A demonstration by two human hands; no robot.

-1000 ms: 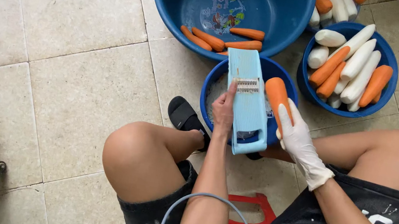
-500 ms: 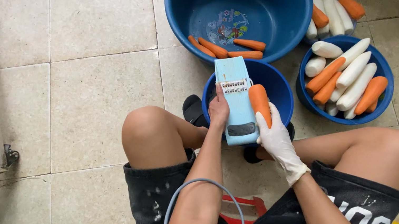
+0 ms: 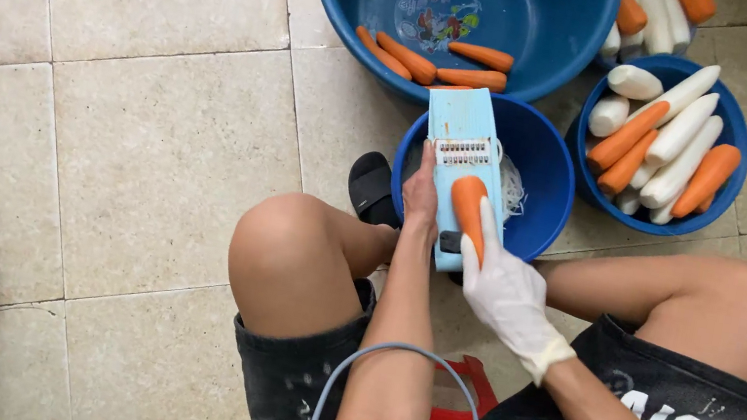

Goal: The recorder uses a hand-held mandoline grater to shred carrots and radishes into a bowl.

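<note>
A light blue grater board (image 3: 460,144) leans over a small blue bowl (image 3: 544,172) between my knees. My bare left hand (image 3: 420,192) grips the board's left edge. My right hand (image 3: 506,286), in a white glove, presses an orange carrot (image 3: 469,210) flat on the board below its metal blades. Pale shreds lie inside the bowl to the right of the board.
A large blue basin (image 3: 526,4) behind holds three carrots (image 3: 437,60). At the right a blue bowl (image 3: 735,137) is piled with carrots and white radishes. A black sandal (image 3: 370,188) sits by my left knee. Grey cables hang in front; tiled floor lies to the left.
My right hand has drawn the carrot down the board toward me. The view has shifted, so the bowls sit further right and higher.
</note>
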